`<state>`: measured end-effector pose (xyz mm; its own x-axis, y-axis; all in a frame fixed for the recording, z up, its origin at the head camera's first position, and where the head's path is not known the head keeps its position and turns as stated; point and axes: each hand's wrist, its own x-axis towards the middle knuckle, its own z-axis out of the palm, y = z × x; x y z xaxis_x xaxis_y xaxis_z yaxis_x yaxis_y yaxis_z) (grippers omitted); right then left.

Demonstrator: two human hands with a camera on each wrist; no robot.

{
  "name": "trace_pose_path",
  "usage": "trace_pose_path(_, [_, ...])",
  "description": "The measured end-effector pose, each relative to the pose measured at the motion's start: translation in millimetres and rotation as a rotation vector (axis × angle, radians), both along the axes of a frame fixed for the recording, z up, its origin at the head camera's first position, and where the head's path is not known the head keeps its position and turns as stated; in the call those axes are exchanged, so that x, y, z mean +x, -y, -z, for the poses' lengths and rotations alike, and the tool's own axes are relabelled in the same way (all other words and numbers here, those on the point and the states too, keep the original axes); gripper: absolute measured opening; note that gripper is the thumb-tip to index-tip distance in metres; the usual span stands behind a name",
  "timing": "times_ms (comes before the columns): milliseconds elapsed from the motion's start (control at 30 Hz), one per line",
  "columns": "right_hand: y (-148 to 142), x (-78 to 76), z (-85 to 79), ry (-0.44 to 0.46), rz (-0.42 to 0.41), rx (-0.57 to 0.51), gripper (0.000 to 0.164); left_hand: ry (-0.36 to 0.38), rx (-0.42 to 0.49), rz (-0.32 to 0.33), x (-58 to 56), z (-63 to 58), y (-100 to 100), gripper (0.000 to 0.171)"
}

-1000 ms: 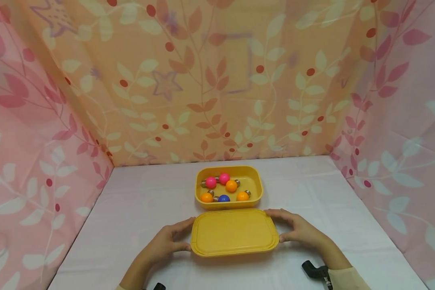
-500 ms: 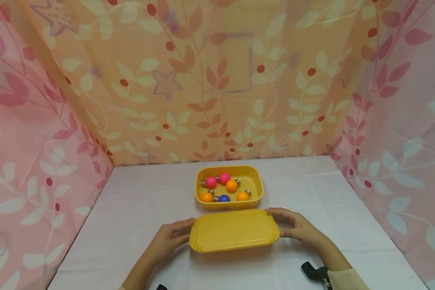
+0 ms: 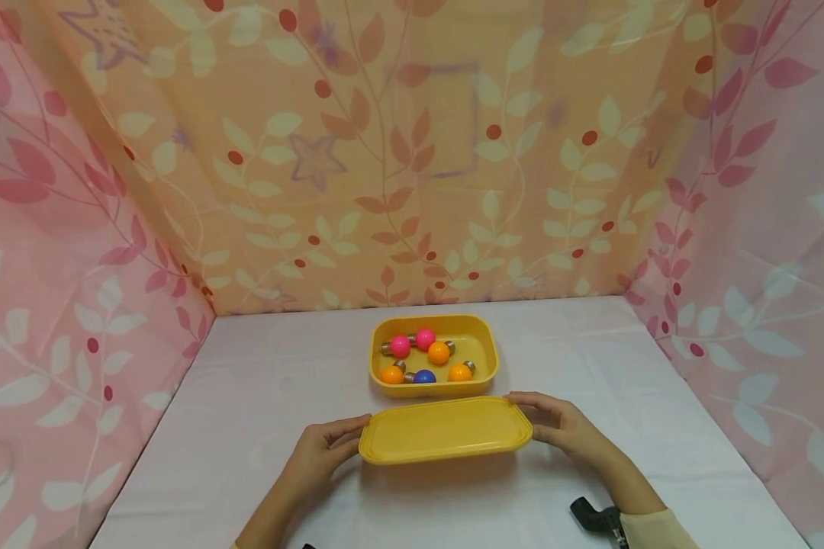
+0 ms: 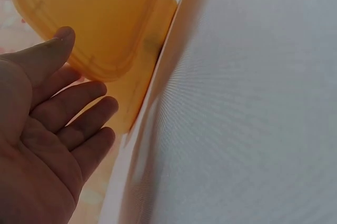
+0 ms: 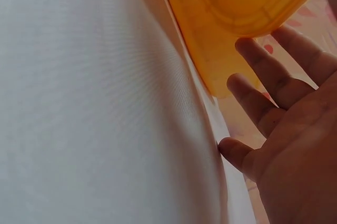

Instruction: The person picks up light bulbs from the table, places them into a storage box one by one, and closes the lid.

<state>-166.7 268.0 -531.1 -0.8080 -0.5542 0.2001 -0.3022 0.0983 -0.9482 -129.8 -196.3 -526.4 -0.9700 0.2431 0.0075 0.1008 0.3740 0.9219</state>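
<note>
A yellow rectangular lid point(image 3: 446, 431) hangs over the white table with its near edge raised, in front of a matching box. My left hand point(image 3: 323, 454) pinches its left end, thumb on the near side and fingers at the far corner. At the other end my right hand point(image 3: 570, 427) grips the lid the same way. Behind it stands the open yellow box point(image 3: 481, 335). Inside lie small coloured light bulbs with metal screw bases: two pink bulbs point(image 3: 400, 346), a blue bulb point(image 3: 424, 377) and three orange bulbs point(image 3: 438, 352). The wrist views show the lid's underside point(image 4: 100, 18) between thumb and fingers.
A white cloth covers the table point(image 3: 261, 366). Leaf-patterned curtains enclose it at the back point(image 3: 412, 191), left point(image 3: 55, 305) and right point(image 3: 762, 290). A black wrist-camera mount point(image 3: 596, 515) shows at the right wrist.
The lid's near edge has risen in both hands, so its top is seen at a flatter slant. Both hands have shifted only slightly. The box and bulbs have stayed put.
</note>
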Motion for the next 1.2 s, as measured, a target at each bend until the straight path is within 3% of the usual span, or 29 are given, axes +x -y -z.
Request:
trace_pose_path(167, [-0.6, -1.1, 2.8, 0.013, 0.044, 0.009, 0.038, 0.04, 0.041, -0.002, -0.7, 0.2, 0.1, 0.041])
trace_pose_path(467, [1.0, -0.1, 1.2, -0.009, 0.118, 0.026, 0.027, 0.033, 0.048, 0.024, -1.3, -0.9, -1.3, 0.042])
trace_pose_path(767, [2.5, 0.1, 1.6, -0.034, 0.133, 0.035, 0.025, 0.04, 0.024, 0.008, -0.9, -1.5, -1.8, 0.038])
trace_pose_path(1000, [7.6, 2.2, -1.1, -0.073, 0.219, 0.127, 0.02, 0.014, 0.05, 0.006, -1.2, -1.1, -2.3, 0.037])
trace_pose_path(1200, [11.6, 3.2, -4.5, -0.118, 0.284, 0.168, 0.018, 0.043, 0.121, -0.03, -3.1, -2.8, -5.0, 0.036])
